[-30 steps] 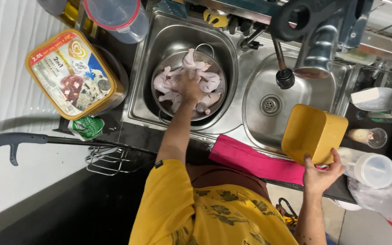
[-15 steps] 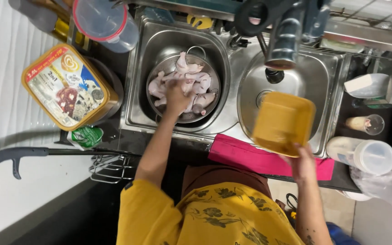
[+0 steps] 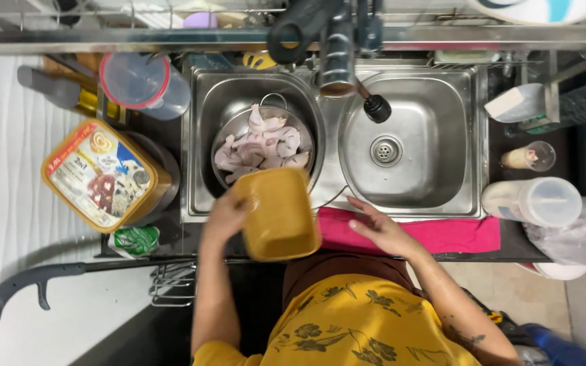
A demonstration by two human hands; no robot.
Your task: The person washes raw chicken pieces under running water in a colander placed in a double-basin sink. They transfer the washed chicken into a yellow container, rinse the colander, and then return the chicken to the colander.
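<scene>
Home kitchen: double steel sink point(image 3: 435, 196), faucet point(image 3: 339, 51), raw chicken pot point(image 3: 263, 146).

Double sink point(image 3: 428, 88): brushed stainless steel, dull sheen w/ soft glare. Round bowl point(image 3: 228, 135) in the basin at 9 o'clock: same metal, holds wet, glossy pink raw chicken pieces point(image 3: 259, 149). Yellow tub point(image 3: 276, 213) in left hand point(image 3: 222, 220): matt plastic, smooth. At 3 o'clock of it, under right hand point(image 3: 378, 227), pink cloth point(image 3: 456, 234): soft, matt weave. Ice cream tub point(image 3: 103, 176) at 9 o'clock: plastic, glossy printed lid. Clear lidded container point(image 3: 534, 201) at 3 o'clock: translucent plastic. Faucet point(image 3: 337, 47) at 12: polished metal.
</scene>
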